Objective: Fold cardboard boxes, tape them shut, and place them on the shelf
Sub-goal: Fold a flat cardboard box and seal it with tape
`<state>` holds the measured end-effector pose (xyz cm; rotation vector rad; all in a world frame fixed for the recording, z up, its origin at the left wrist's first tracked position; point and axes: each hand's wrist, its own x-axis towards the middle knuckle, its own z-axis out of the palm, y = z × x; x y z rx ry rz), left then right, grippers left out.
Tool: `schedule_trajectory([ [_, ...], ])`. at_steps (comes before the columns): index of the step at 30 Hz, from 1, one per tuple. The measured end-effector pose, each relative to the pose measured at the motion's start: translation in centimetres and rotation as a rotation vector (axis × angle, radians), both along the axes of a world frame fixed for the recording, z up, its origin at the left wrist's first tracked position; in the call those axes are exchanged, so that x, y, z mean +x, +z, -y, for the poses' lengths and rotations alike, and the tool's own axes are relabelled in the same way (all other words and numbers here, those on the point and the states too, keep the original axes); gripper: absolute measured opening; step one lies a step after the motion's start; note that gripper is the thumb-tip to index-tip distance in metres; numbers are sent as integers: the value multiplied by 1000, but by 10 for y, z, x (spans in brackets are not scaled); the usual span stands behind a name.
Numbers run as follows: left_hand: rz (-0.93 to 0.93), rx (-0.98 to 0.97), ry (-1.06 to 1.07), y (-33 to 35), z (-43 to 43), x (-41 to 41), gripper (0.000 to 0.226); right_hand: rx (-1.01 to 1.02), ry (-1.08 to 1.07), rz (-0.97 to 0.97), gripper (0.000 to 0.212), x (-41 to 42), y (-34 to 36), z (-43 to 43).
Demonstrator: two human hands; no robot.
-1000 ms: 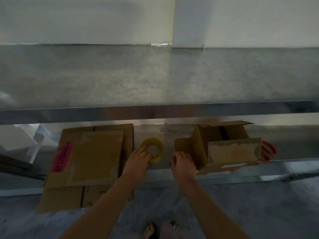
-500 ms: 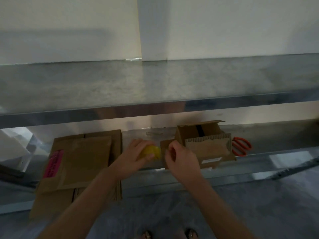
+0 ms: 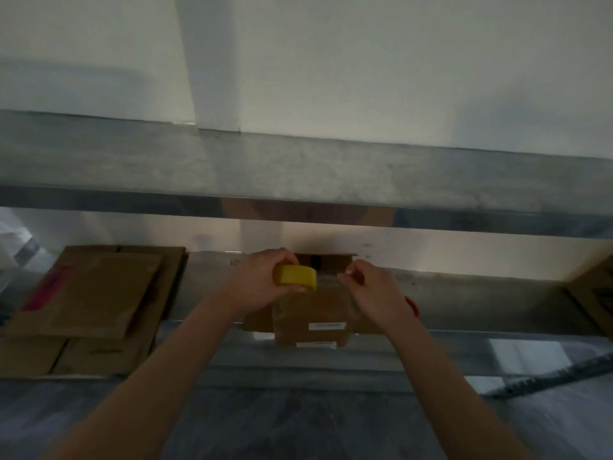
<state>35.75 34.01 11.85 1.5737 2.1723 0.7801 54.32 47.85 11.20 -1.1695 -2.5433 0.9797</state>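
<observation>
Yellow tape roll [image 3: 294, 277] at frame centre, gripped by the left hand [image 3: 262, 280]; the right hand [image 3: 371, 290], just right of it, pinches its clear free end — both above the cardboard box [image 3: 311, 313] on the shelf [image 3: 481, 303]; flattened cardboard [image 3: 89, 293] lies lower left.

The picture is dim and soft. The wall [image 3: 365, 78] at 12 o'clock is brightest. The floor [image 3: 298, 426] at 6 o'clock is dark. Edges bend.
</observation>
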Motion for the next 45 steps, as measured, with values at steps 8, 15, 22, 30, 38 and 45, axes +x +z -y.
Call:
schedule_trajectory([
  [8,23,4,90,-25,-12,15,38,-88,-33,-79,10,3,-41,-16],
  [15,-21,-54,61,-27,-29,0,44,-78,-61,-79,12,-4,-54,-26],
  [22,42,-182,-29,-44,-34,-17,38,-213,-166,-96,11,4,-70,-27],
  [30,300,-232,78,-57,-35,-24,56,-167,-162,-132,12,4,-64,-33],
  [38,406,-184,46,-60,-39,-23,42,-133,-172,-117,13,-9,-66,-50],
  [45,246,-153,76,-62,-50,-30,36,-211,-214,-74,27,-18,-69,-51],
])
